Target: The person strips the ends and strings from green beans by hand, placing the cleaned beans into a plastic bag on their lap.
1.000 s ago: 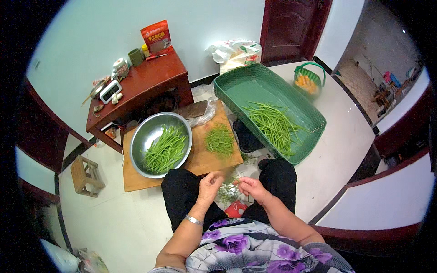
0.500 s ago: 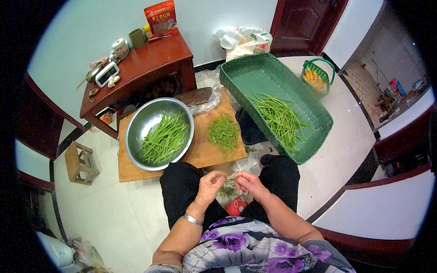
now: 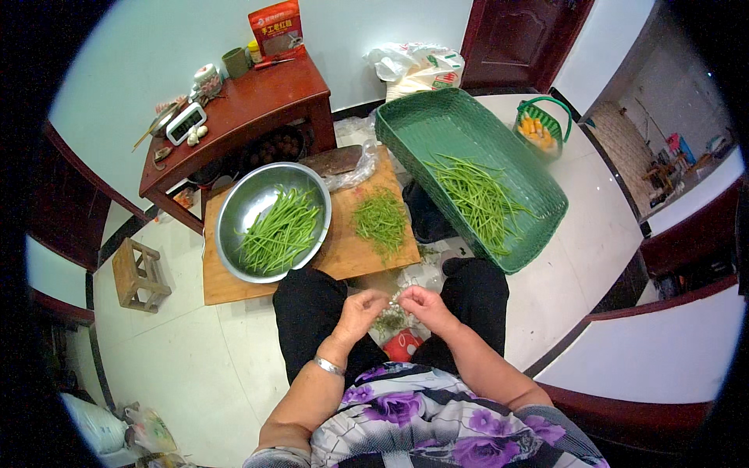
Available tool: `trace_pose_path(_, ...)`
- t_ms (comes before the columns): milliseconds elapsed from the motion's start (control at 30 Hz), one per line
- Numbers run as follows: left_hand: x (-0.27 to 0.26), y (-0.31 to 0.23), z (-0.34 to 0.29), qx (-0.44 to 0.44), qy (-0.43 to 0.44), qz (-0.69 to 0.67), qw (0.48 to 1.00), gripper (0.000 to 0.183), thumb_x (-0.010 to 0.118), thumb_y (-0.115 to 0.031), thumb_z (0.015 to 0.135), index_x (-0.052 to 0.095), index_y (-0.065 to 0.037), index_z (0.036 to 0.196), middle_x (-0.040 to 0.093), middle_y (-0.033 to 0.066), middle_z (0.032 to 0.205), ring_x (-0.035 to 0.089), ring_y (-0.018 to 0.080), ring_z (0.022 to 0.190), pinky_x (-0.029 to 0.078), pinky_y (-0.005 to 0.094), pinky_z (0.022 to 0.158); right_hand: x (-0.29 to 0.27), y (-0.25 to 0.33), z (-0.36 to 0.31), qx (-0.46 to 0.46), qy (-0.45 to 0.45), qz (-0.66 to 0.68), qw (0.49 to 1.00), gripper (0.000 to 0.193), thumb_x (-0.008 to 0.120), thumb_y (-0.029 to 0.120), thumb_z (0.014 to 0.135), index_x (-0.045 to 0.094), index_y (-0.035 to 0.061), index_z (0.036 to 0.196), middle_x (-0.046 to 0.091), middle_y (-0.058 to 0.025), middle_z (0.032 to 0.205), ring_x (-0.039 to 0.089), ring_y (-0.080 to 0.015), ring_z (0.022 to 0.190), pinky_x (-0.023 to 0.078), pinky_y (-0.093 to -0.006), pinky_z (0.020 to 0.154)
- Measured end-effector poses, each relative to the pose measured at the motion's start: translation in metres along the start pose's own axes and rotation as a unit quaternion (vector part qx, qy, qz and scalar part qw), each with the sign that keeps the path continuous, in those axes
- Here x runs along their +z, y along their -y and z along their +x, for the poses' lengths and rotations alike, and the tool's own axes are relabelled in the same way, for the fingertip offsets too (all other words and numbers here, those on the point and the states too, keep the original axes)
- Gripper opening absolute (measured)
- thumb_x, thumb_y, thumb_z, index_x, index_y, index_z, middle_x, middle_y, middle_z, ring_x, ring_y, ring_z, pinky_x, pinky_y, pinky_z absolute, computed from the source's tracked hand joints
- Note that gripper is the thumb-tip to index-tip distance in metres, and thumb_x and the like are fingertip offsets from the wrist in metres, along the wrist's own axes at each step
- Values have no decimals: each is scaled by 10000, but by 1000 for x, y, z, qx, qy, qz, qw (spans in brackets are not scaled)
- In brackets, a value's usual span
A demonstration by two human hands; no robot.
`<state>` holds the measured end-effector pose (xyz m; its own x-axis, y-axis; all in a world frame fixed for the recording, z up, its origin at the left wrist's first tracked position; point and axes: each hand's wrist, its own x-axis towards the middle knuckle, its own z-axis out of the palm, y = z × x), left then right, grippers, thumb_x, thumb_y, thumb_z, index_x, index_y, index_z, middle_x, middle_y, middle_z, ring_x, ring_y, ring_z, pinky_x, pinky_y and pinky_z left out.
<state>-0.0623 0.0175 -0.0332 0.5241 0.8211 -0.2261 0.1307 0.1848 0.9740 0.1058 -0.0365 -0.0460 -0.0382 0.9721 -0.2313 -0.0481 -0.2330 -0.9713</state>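
Observation:
My left hand and my right hand meet between my knees, fingers pinched together. Whatever lies between the fingertips is too small and blurred to make out. Beyond my left knee, a steel bowl holds a heap of slender green beans. It rests on a wooden board, beside a loose pile of thin green scraps. To the right, a long green woven basket contains more green beans. Below my hands lie more green scraps.
A reddish-brown table against the wall bears a red pouch, a timer, jars and garlic. On the left stands a small wooden stool. A green-handled basket with yellow-orange items and a white plastic bag are at the back.
Both hands have stayed close together between my knees, their fingers shifting slightly. The greenish bit seen between them earlier is no longer clearly visible. The whole view has tilted a little.

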Motion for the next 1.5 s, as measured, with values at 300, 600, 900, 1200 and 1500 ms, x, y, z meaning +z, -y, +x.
trace_pose_path(300, -2, 3, -2, -75, 47, -17, 996, 124, 528, -120, 761, 554, -5, 796, 555, 27, 689, 498, 82, 602, 412, 209, 558, 5, 12, -10, -104, -47, -271, 956, 93, 534, 125, 754, 517, 56, 813, 555, -109, 722, 543, -243, 661, 428, -323, 587)
trace_pose_path(600, 0, 11, 3, -178, 45, -159, 970, 75, 526, -101, 750, 534, -36, 713, 519, 14, 641, 474, 87, 541, 405, 200, 512, 6, 15, -13, -170, -58, -327, 928, 105, 539, 124, 742, 514, 53, 816, 553, -128, 753, 542, -305, 705, 431, -355, 606)
trace_pose_path(900, 2, 2, 1, -176, 21, -322, 930, 66, 521, -85, 753, 533, -31, 717, 510, 22, 650, 477, 91, 557, 445, 224, 543, 2, -3, -8, -83, -38, -128, 988, 152, 555, 103, 751, 525, 38, 885, 563, -60, 753, 536, -151, 669, 433, -265, 631)
trace_pose_path(1200, -1, 2, 1, -152, 9, -235, 960, 74, 509, -80, 763, 533, -35, 815, 518, 18, 647, 486, 98, 553, 433, 230, 546, -5, 6, -7, 62, -49, 163, 983, 126, 513, 164, 808, 520, 56, 873, 528, 3, 711, 465, -62, 587, 361, -177, 527)
trace_pose_path(1500, 6, -5, 0, -89, -12, -121, 989, 122, 525, -140, 791, 559, -34, 843, 536, -3, 672, 461, 68, 555, 390, 195, 533, -7, 11, -8, 97, -26, 102, 990, 158, 483, 206, 828, 525, 66, 886, 482, 42, 662, 364, -24, 504, 294, -165, 453)
